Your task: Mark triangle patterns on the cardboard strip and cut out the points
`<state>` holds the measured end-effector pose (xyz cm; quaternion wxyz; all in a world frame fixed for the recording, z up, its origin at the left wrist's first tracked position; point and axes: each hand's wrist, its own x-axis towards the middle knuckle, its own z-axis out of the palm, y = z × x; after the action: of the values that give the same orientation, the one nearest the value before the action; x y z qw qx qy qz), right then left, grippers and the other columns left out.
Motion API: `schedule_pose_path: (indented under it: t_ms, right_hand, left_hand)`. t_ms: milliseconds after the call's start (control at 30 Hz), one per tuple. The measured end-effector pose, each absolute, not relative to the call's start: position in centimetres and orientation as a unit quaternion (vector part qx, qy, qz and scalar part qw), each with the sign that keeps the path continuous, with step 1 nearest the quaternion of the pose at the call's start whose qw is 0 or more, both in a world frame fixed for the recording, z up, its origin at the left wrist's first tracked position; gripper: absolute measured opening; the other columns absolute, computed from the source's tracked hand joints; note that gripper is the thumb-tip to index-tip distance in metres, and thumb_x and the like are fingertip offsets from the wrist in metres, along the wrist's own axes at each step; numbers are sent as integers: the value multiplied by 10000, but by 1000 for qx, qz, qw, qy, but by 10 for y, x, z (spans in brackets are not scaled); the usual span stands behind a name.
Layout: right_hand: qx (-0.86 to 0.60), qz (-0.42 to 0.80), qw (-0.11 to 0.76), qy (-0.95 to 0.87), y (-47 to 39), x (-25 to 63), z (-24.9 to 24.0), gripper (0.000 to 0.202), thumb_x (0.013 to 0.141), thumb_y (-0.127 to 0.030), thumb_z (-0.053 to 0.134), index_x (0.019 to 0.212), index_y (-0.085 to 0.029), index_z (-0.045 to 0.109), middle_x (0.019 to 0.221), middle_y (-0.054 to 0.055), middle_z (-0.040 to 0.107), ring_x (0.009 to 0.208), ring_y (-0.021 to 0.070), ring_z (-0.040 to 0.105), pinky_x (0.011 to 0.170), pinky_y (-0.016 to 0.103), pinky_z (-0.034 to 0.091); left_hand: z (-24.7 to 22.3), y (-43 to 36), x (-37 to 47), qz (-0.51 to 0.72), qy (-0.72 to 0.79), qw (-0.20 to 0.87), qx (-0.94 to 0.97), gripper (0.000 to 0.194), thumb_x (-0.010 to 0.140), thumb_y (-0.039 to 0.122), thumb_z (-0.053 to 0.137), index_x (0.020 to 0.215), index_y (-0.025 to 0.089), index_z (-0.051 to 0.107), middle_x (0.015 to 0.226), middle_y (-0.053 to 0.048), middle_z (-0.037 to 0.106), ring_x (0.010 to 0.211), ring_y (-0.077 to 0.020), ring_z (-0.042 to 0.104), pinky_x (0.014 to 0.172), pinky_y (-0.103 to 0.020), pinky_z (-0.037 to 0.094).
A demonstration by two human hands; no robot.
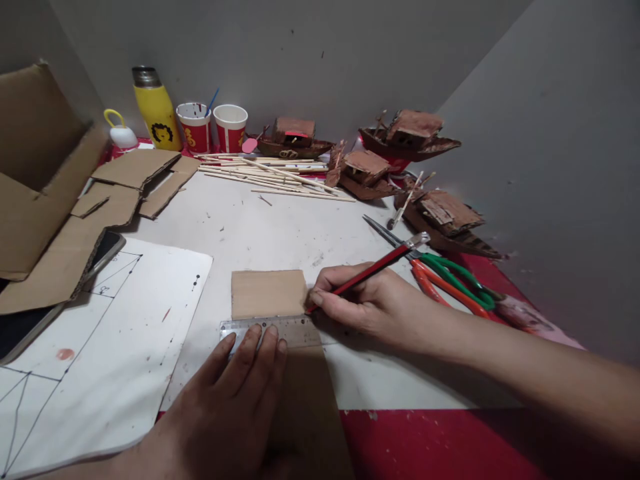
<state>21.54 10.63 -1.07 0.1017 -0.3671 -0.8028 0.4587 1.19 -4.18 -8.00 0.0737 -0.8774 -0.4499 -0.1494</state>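
My left hand (233,393) lies over a clear ruler (295,331), its fingertips pressing the ruler flat and its fingers stretched out. Under the ruler is a strip of brown cardboard (269,293), whose far end shows beyond the ruler and whose near part runs toward me. A red and black pencil (371,270) is pinched in my right hand (365,300). The pencil's tip is at the right end of the ruler, by the cardboard's right edge; the fingers partly hide it.
Scissors with green and orange handles (450,283) lie beyond my right forearm. Several brown model boats (445,217) and thin wooden sticks (270,175) are at the back. Left are cardboard pieces (113,207), a drawn-on sheet (135,333), paper cups (231,127) and a yellow bottle (157,113).
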Motion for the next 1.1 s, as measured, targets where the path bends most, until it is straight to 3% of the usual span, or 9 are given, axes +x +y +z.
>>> schedule_pose_path:
  t_ms: [533,700,800,900,1000,1100]
  right_hand:
    - [-395,456,114,-789,104,227,-16,271,925,-325,509,697,-189,563,581,-32,483,529,105,434,484,244,361]
    - [-399,459,141,-781,101,232,-18,269,942,-324,511,741,-176,610,619,2,574,555,121,515,496,239,422]
    - [-410,445,205,-770,94,239,-21,276,982,-360,494,898,-166,671,730,56,693,610,157,627,558,268,503]
    - [-383,342,254,-820,87,250,-27,247,1004,-304,481,1101,-185,674,912,97,753,781,197,707,713,313,555]
    - [-300,243,212,-898,80,260,-34,297,945,-296,602,1219,-185,635,1076,139,734,982,262,689,849,401,551]
    - [-266,191,173,-929,71,265,-41,426,898,-306,671,1296,-179,585,1134,168,707,1043,303,657,880,469,541]
  left_hand:
    - [-81,-43,12,-143,-452,75,-877,723,905,574,406,1399,55,506,1417,-180,579,1347,-316,434,1170,-421,185]
    - [-81,-44,11,-142,-452,58,-879,755,878,565,448,1425,44,471,1434,-190,558,1369,-333,410,1170,-431,202]
    - [-79,-45,11,-135,-454,43,-880,765,889,571,455,1449,50,445,1461,-187,534,1382,-328,407,1165,-424,221]
    - [-71,-45,10,-137,-459,31,-877,761,904,581,461,1450,51,448,1482,-184,515,1376,-328,432,1145,-431,260]
    - [-61,-44,10,-127,-464,8,-877,719,894,573,512,1401,64,517,1457,-181,543,1331,-339,500,1095,-458,354]
    - [-54,-43,9,-109,-454,-4,-884,642,889,526,564,1355,85,573,1409,-164,592,1280,-348,557,1049,-482,428]
